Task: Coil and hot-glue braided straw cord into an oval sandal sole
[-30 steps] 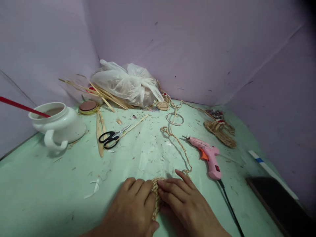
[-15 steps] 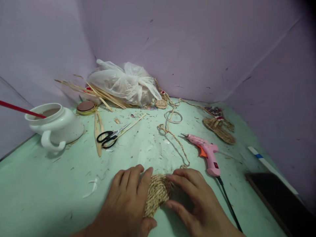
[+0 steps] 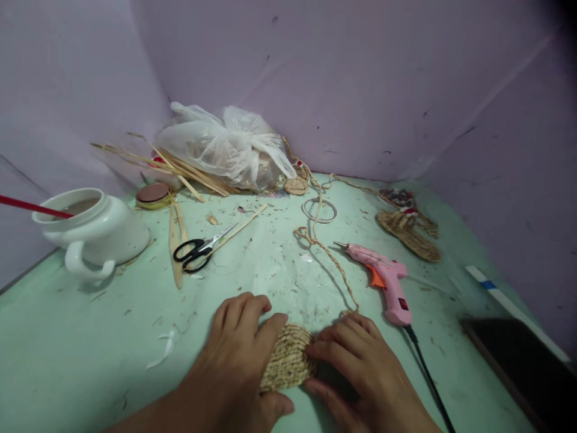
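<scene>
A small woven straw piece (image 3: pixel 291 359) with rows of braided cord lies low in the middle of the head view, its left side partly covered. My left hand (image 3: pixel 241 349) is closed round its left edge, fingers above and thumb below. At the right edge, my right hand (image 3: pixel 360 367) pinches the piece between fingers and thumb. A twisted straw cord (image 3: pixel 336 264) runs from near my right fingers toward the back of the table.
A pink glue gun (image 3: pixel 383 276) lies right of my hands, its black cable running forward. Black-handled scissors (image 3: pixel 198 252) and a white pot (image 3: pixel 108 231) are on the left. A plastic bag (image 3: pixel 229 150), straw slippers (image 3: pixel 408 234) and a dark flat object (image 3: pixel 514 361) lie around.
My right fingers have closed in on the right edge of the woven piece. The piece has turned slightly, and the camera view has shifted a little.
</scene>
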Demonstrator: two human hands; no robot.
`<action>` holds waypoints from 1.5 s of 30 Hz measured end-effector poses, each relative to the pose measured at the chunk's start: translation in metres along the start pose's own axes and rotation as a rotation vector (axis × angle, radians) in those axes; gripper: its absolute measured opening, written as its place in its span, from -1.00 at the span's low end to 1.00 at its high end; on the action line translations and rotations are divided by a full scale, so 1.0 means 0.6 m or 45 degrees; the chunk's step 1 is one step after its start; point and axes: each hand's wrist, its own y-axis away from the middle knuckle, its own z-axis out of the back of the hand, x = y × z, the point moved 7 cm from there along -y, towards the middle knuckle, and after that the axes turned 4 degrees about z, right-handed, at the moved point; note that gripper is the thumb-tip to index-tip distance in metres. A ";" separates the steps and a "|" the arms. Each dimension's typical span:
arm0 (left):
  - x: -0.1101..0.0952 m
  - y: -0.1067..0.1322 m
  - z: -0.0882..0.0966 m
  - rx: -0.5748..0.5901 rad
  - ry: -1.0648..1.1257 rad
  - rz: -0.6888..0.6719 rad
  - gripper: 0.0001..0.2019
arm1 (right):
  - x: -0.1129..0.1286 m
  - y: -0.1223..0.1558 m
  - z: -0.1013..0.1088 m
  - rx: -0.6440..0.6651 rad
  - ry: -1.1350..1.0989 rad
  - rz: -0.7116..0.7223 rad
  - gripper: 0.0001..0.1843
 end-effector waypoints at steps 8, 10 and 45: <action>-0.008 -0.010 -0.004 0.073 0.134 0.027 -0.51 | -0.003 0.001 -0.006 -0.079 -0.032 0.016 -0.88; -0.012 -0.011 -0.001 0.072 0.142 0.021 -0.53 | -0.002 0.001 -0.010 -0.078 -0.021 0.019 -0.88; -0.035 -0.014 -0.002 0.012 -0.214 -0.163 -0.63 | -0.011 0.022 -0.015 0.284 -0.005 -0.276 -0.86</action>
